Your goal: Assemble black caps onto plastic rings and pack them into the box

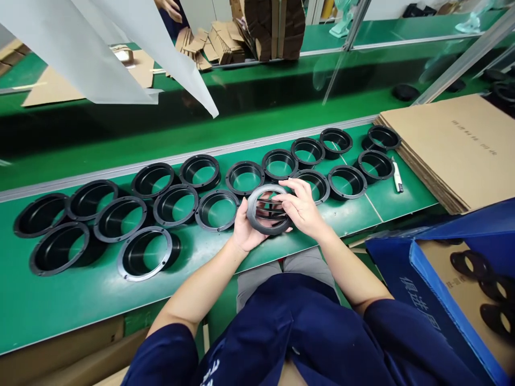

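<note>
My left hand [246,231] is wrapped round the lower left side of a round black plastic part [252,206] with a wide rim and crossbars inside. My right hand [300,206] has its fingers on the rim's upper right side; the thumb is partly hidden. The part is held tilted above the front edge of the green table [209,262]. Around it stand several black flanged rings [217,228] in loose rows, open through the middle. A single ring with a lighter rim [120,262] sits at the front left.
Flat cardboard sheets [450,139] are stacked at the right end, with a white cutter-like tool [397,174] beside them. A blue box [426,300] at lower right holds black rings on cardboard. Beyond is a green conveyor belt [257,115]; white sheets [116,69] hang at upper left. Another person's hand [171,9] shows behind.
</note>
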`<state>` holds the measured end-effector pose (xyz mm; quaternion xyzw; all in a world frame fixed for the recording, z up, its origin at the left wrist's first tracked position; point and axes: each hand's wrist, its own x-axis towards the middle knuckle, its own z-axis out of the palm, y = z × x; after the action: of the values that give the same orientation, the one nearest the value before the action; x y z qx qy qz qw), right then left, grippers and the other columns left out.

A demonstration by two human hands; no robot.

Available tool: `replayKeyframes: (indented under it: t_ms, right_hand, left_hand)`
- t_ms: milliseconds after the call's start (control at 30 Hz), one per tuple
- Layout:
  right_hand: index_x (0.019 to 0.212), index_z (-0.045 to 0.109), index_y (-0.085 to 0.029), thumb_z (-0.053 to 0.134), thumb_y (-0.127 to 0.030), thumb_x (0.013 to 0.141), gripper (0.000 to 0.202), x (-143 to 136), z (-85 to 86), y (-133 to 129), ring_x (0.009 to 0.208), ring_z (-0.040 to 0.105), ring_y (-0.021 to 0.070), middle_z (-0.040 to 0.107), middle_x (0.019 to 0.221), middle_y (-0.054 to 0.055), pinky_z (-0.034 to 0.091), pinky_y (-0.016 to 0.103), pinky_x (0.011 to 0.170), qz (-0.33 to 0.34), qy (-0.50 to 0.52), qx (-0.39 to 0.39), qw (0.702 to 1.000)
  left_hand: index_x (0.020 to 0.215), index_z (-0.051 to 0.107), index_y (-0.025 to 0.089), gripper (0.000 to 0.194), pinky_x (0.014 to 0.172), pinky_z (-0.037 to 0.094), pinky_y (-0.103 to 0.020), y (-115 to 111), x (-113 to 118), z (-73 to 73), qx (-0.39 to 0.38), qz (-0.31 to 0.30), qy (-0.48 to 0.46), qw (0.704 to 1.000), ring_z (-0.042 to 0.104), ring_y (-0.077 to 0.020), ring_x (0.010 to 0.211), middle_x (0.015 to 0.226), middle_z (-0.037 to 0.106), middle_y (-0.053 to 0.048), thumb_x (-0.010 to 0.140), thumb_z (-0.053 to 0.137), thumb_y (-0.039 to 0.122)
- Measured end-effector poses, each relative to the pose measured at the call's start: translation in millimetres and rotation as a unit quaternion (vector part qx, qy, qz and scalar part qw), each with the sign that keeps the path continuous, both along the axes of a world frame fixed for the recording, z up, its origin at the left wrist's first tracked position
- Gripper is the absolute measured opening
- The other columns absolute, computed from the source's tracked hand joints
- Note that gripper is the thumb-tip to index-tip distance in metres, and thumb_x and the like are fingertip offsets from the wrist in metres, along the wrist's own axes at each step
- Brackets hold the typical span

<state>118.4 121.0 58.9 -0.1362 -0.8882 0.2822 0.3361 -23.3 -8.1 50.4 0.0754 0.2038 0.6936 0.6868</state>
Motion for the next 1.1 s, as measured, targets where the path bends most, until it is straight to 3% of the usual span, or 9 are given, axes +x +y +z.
replayKeyframes:
  t_ms: [167, 400, 867, 1100]
  right_hand:
    - [0.117, 0.075, -0.024, 0.032, -0.056, 0.112, 0.054, 0, 3.9, -1, 0.133, 0.046, 0.0287, 0.057, 0.140, 0.009, 0.042, 0.050, 0.113, 0.019, 0.032, -0.101, 0.994]
    - [0.117, 0.075, -0.027, 0.037, -0.055, 0.112, 0.047, 2, 3.3, -4, 0.130, 0.051, 0.0273, 0.061, 0.135, 0.007, 0.038, 0.048, 0.114, 0.009, 0.072, -0.203, 0.977]
    - [0.120, 0.074, -0.026, 0.034, -0.057, 0.112, 0.051, 11, 1.4, -6, 0.130, 0.052, 0.0267, 0.062, 0.134, 0.008, 0.040, 0.047, 0.115, 0.001, 0.056, -0.191, 0.980]
    - [0.127, 0.072, -0.025, 0.023, -0.057, 0.112, 0.060, 15, 4.3, -9, 0.132, 0.050, 0.0282, 0.059, 0.137, 0.010, 0.043, 0.050, 0.115, -0.021, 0.013, -0.128, 0.992]
  left_hand:
    - [0.134, 0.060, 0.020, 0.068, 0.104, 0.042, -0.075, 0, 0, 2.2, -0.013, 0.007, -0.003, 1.000, 0.052, -0.0476, 0.133, 0.138, 0.061, -0.018, 0.087, 0.068, 0.069]
    - [0.136, 0.059, 0.019, 0.072, 0.097, 0.049, -0.073, 0, -7, 2.5, -0.052, 0.000, -0.050, 0.997, 0.058, -0.0475, 0.126, 0.140, 0.058, -0.023, 0.094, 0.050, 0.076]
    - [0.137, 0.058, 0.019, 0.071, 0.096, 0.049, -0.075, 0, -4, 0.8, -0.039, -0.016, -0.030, 0.999, 0.059, -0.0472, 0.124, 0.139, 0.059, -0.022, 0.094, 0.051, 0.075]
    - [0.145, 0.052, 0.020, 0.078, 0.095, 0.048, -0.076, -1, -2, 2.1, -0.051, -0.011, -0.018, 0.998, 0.057, -0.0480, 0.127, 0.141, 0.058, -0.022, 0.092, 0.052, 0.077]
